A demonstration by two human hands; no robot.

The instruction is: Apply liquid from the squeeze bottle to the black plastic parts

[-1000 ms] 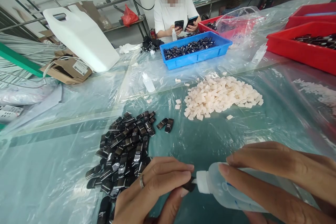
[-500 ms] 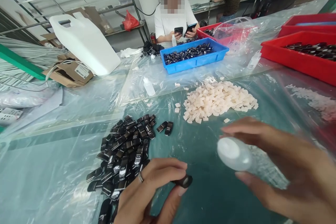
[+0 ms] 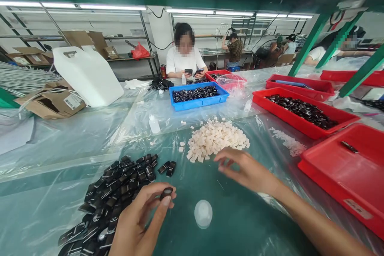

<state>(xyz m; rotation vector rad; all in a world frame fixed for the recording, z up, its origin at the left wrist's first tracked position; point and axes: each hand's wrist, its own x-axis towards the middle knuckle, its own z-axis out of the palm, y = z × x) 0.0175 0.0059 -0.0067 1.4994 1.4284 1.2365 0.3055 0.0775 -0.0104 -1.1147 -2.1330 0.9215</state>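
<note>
L hand (image 3: 144, 219) fingers pinch a blk piece (image 3: 166, 193), ring-like end facing cam. R hand (image 3: 250, 170) fingers half-spread, nothing held, at near edge of pale tab pile (image 3: 216, 138); contact unclear. Translucent bottle (image 3: 203, 214) upright on desk (image 3: 240, 224), R of L fingers; blk clip heap (image 3: 111, 194) just L. Prob. best: keep piece lvl, end uncovered, pinch 1 tab by edges.

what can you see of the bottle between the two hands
The bottle shows as a rounded, translucent whitish shape, apparently plastic, with a paler top facing the camera. It seems to stand upright on the green tabletop, between the left hand and right hand, touched by neither. How full it is cannot be told.
</note>
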